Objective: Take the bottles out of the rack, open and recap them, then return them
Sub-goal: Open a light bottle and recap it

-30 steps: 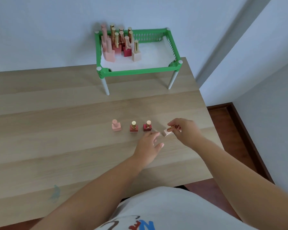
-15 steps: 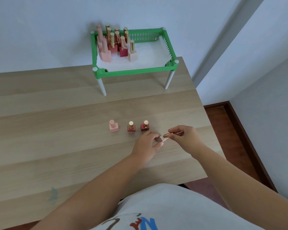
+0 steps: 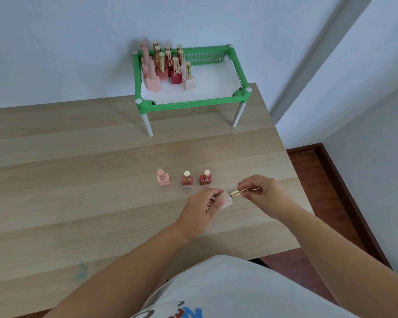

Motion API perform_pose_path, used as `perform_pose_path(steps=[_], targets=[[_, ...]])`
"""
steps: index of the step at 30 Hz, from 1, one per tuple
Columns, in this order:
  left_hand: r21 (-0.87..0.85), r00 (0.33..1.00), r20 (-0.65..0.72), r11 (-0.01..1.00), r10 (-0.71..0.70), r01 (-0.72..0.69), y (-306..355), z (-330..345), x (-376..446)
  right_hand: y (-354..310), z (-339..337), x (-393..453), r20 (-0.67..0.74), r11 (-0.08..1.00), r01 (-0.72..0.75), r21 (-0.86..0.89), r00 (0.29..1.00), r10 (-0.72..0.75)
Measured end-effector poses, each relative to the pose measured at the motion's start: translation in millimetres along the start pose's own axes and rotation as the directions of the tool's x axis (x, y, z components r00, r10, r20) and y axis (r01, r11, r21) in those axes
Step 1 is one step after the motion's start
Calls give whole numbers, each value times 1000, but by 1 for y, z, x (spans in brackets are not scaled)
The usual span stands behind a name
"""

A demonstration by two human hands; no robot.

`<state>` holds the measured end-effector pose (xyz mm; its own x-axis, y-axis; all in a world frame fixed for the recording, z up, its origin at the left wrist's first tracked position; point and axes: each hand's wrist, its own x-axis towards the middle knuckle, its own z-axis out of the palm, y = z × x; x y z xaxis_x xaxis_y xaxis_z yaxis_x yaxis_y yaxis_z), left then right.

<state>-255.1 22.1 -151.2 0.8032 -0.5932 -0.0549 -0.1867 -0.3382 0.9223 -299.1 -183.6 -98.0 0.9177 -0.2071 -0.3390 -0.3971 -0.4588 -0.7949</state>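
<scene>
Centre right of frame: left hand (image 3: pixel 201 208), fingers closed around a pale pink nail polish bottle (image 3: pixel 226 200) tilted over the wooden table (image 3: pixel 78 191); right hand (image 3: pixel 261 191), fingertips pinched on its gold cap (image 3: pixel 236 193), which sits at the bottle neck. Just above, three capped bottles stand in a row: light pink (image 3: pixel 163 177), coral red (image 3: pixel 187 179), deep red (image 3: pixel 205 177). Upper centre: green rack (image 3: pixel 191 104) on white legs, holding roughly eleven bottles clustered in its left half; exact count unclear. Bottom edge: shirt print (image 3: pixel 170 314), lettering only partly visible, unreadable
</scene>
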Motion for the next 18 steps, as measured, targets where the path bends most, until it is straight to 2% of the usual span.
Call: perform_pose_path(steps=[4, 7, 14, 18], targets=[[-41, 1000, -11, 999, -17, 17, 9, -10, -1, -15, -3, -1, -7, 974, 209, -86, 978, -210], [-15, 1000, -7, 1000, 7, -7, 17, -19, 1, -25, -11, -1, 14, 951, 295, -93, 955, -295], [20, 998, -57, 1000, 5, -4, 34, -29, 7, -37, -29, 11, 92, 945, 312, -101, 948, -303], [-4, 993, -105, 998, -59, 59, 40, -29, 8, -39, -33, 17, 134, 953, 282, -108, 954, -268]])
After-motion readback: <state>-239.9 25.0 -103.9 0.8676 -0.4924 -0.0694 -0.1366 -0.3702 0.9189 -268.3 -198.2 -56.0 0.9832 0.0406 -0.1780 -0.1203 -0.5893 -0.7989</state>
